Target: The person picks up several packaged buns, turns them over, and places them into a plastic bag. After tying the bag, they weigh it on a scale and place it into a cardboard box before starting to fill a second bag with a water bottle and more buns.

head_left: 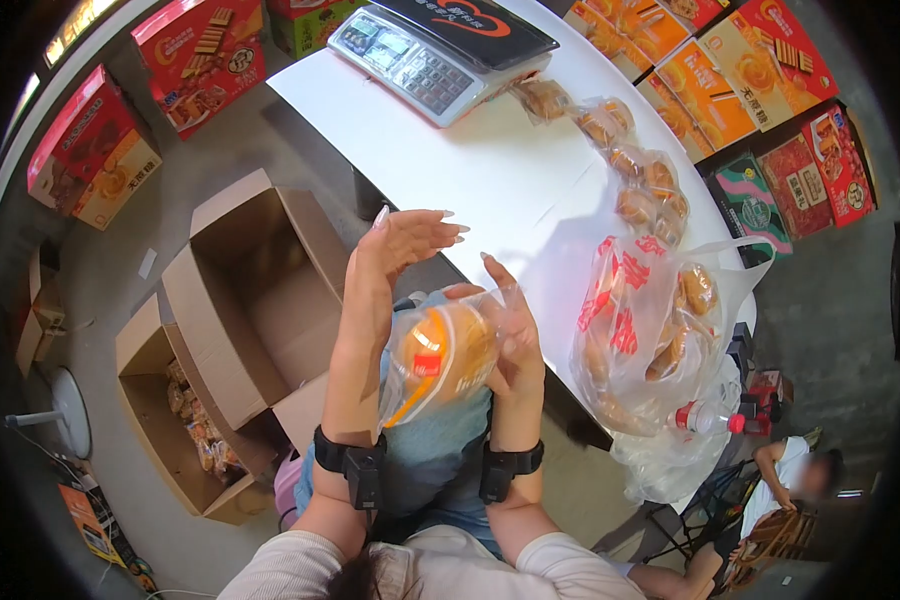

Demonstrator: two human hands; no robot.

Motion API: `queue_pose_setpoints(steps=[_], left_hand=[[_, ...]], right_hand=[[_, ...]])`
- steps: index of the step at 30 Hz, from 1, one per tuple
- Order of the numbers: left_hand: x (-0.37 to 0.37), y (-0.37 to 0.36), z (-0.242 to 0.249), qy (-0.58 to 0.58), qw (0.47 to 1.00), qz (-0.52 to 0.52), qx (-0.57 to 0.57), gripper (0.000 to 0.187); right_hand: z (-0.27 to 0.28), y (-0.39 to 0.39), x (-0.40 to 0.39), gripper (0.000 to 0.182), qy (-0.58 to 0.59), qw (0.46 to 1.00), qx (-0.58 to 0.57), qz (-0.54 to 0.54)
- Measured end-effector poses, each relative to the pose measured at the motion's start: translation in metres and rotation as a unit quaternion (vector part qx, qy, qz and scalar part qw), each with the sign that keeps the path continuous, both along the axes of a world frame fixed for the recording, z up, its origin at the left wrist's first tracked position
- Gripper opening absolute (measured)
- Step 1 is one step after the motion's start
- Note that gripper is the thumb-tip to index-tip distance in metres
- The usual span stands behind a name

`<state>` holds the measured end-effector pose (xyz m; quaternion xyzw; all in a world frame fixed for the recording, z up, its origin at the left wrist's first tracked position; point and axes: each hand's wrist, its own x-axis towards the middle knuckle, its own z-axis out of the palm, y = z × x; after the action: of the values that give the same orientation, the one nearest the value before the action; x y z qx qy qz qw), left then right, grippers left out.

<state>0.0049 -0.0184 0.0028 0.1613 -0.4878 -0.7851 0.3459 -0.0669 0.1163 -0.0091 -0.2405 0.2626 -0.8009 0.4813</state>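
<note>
A packaged bread roll [452, 345] in a clear wrapper with an orange stripe and a red label hangs over my lap. My right hand [518, 345] grips its right end, with the thumb and some fingers partly hidden behind the wrapper. Above the package's left side, my left hand [407, 243] is raised with its fingers stretched out and nothing in it. To the right, on the white table [450, 185], a white plastic bag [610, 330] with red print holds several wrapped rolls. More wrapped breads [655, 190] lie in a row behind the bag.
A digital scale [415, 70] stands at the table's far end. An open cardboard box [270, 300] is on my left, beside another box [160, 400] holding small wrapped items. A plastic bottle [705, 418] lies by the bag. A seated person [770, 490] is at lower right.
</note>
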Motion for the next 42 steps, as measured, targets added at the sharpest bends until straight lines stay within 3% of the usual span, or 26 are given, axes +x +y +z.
queue_pose_setpoints(steps=[5,7,11,13,14,16,17,18,20,25,34,40,42], left_hand=[[-0.002,-0.003,-0.011,-0.015,1.0,-0.003,0.023,0.046],[-0.003,-0.004,-0.014,-0.032,0.999,-0.006,0.013,0.044],[-0.004,-0.002,-0.01,-0.083,0.995,0.026,0.039,0.038],[-0.003,-0.001,-0.006,-0.076,0.995,0.034,0.049,0.037],[-0.002,-0.002,-0.004,-0.078,0.995,0.033,0.054,0.036],[-0.003,-0.002,-0.004,-0.08,0.994,0.031,0.06,0.036],[-0.003,-0.003,-0.007,-0.073,0.996,0.028,0.049,0.036],[-0.003,-0.003,-0.009,-0.066,0.997,0.025,0.038,0.035],[-0.005,-0.004,-0.017,-0.069,0.996,0.023,0.057,0.035],[-0.007,-0.008,-0.019,-0.089,0.992,0.027,0.089,0.035],[-0.004,-0.009,-0.015,0.059,0.991,-0.033,0.119,0.042],[-0.005,0.0,-0.004,0.13,0.982,-0.125,0.06,0.046],[-0.002,0.002,-0.004,0.115,0.983,-0.138,0.036,0.046]], right_hand=[[-0.006,0.001,0.001,0.064,-0.025,0.993,0.064,-0.1],[-0.005,-0.001,0.001,0.053,-0.097,0.984,0.08,-0.128],[-0.005,-0.004,0.0,0.049,-0.129,0.973,0.097,-0.166],[-0.012,-0.007,-0.004,0.047,-0.291,0.944,-0.055,-0.145],[-0.017,-0.005,-0.006,0.047,-0.291,0.944,-0.054,-0.146],[-0.022,-0.001,-0.009,0.047,-0.261,0.962,-0.046,-0.068],[-0.023,0.001,-0.007,0.046,-0.189,0.975,0.043,-0.107],[-0.021,0.0,-0.005,0.046,-0.19,0.975,0.044,-0.108],[-0.015,-0.003,0.001,0.051,-0.048,0.985,0.073,-0.148],[-0.006,-0.007,0.002,0.052,-0.072,0.984,0.054,-0.155],[-0.013,-0.006,0.0,0.045,-0.037,0.98,0.108,-0.161],[-0.007,-0.006,0.003,0.044,0.011,0.977,0.131,-0.168],[-0.004,-0.006,0.003,0.054,0.041,0.975,0.145,-0.163]])
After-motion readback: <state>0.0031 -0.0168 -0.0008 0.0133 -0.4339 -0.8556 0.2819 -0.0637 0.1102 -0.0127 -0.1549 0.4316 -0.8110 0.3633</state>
